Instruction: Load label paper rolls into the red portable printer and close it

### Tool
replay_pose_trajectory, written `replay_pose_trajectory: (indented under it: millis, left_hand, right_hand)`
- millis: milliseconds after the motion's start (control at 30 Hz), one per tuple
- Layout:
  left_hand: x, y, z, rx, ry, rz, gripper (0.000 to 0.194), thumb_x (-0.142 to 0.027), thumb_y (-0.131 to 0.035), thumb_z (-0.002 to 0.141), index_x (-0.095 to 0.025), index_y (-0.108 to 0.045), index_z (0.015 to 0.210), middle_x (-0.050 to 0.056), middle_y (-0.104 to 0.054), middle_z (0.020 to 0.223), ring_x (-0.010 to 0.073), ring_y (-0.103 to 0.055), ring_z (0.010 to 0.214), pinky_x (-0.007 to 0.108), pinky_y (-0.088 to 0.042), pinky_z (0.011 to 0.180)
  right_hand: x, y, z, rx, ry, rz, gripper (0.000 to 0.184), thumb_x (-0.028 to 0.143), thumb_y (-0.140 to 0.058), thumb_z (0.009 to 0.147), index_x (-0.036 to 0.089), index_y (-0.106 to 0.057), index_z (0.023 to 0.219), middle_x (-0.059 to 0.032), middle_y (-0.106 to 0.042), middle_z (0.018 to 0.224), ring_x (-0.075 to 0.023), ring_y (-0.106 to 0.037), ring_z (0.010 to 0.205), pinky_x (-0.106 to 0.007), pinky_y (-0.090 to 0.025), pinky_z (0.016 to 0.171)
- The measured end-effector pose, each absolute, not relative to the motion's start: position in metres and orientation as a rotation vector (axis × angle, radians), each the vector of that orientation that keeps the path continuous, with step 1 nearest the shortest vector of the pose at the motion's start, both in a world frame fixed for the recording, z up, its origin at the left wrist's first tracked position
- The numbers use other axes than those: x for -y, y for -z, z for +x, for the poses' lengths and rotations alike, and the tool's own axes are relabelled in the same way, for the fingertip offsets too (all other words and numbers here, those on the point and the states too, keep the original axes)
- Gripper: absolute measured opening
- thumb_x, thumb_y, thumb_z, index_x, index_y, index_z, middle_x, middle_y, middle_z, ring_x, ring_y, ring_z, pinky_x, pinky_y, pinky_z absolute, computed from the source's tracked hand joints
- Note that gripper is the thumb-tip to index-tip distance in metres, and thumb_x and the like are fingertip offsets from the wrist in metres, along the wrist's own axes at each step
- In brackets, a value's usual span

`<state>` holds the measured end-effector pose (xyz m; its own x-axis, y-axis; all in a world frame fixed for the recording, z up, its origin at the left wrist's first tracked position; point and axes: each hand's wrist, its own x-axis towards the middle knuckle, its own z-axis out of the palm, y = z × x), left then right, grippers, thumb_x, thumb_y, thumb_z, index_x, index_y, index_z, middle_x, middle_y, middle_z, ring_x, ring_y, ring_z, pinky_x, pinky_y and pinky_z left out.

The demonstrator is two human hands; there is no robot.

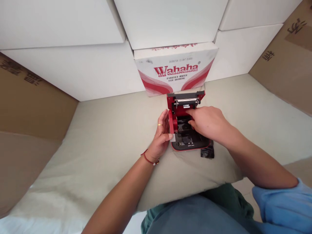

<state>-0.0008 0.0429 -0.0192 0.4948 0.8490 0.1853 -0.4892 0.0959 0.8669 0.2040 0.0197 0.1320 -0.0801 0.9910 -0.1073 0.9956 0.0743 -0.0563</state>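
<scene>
- My two bare hands are at a small red and black device [193,140], which sits on pale cloth [109,136] in front of me, just ahead of my body
- Its lid [186,96] stands raised at the far edge, with a roller [186,102] across it from left to right
- My left hand [160,139] is clasped on the device's left side: fingers along the outer wall, thumb on a grey patch [173,138] near the front corner
- My right hand [210,123] comes in from the right, over the rim, index finger and thumb inside the bay [182,124]; I cannot tell whether they pinch anything
- The key relation: the bay lies to the left of my right knuckles, below the lid, its longer way seeming to run left to right, and those right fingertips are the nearer ones
- A black scrap [207,152] lies by the device's front right corner
- Behind the lid stands a Wahaha box [176,70]
</scene>
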Motion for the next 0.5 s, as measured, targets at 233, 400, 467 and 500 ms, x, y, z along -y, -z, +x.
replay_pose_trajectory:
  millis: [233,400,467,500]
  left_hand:
    - [-0.043,0.016,-0.001,-0.434,-1.043,1.058,0.103,-0.049,-0.093,0.079,-0.046,-0.047,0.171,0.001,-0.039,0.191,0.0370,-0.031,0.181,0.059,-0.027,0.149]
    - [-0.042,0.019,0.003,-0.427,-1.070,1.066,0.101,-0.050,-0.093,0.079,-0.046,-0.049,0.169,0.001,-0.041,0.190,0.0374,-0.036,0.177,0.059,-0.032,0.147]
    - [-0.040,0.019,0.004,-0.440,-1.106,1.126,0.096,-0.056,-0.089,0.083,-0.046,-0.049,0.170,0.001,-0.042,0.189,0.0384,-0.037,0.177,0.060,-0.031,0.146]
    - [-0.038,0.018,0.003,-0.471,-1.144,1.192,0.091,-0.059,-0.086,0.087,-0.045,-0.050,0.169,0.002,-0.043,0.188,0.0388,-0.036,0.177,0.061,-0.030,0.147]
  right_hand:
    - [-0.010,-0.130,0.214,-2.434,0.310,1.997,0.030,0.029,-0.060,0.111,0.026,-0.090,0.108,-0.0103,-0.089,0.107,-0.0315,-0.080,0.091,-0.040,-0.046,0.068]
    - [0.036,-0.119,0.235,-3.168,0.480,1.799,0.027,0.029,-0.061,0.116,0.023,-0.088,0.121,-0.0081,-0.085,0.106,-0.0228,-0.075,0.095,-0.037,-0.063,0.085]
    - [0.061,-0.109,0.237,-3.282,0.330,1.773,0.024,0.025,-0.064,0.114,0.024,-0.086,0.124,-0.0090,-0.085,0.112,-0.0228,-0.073,0.097,-0.038,-0.066,0.085]
    - [0.072,-0.104,0.236,-3.292,0.232,1.796,0.024,0.023,-0.065,0.113,0.025,-0.085,0.127,-0.0096,-0.085,0.118,-0.0242,-0.074,0.102,-0.041,-0.067,0.088]
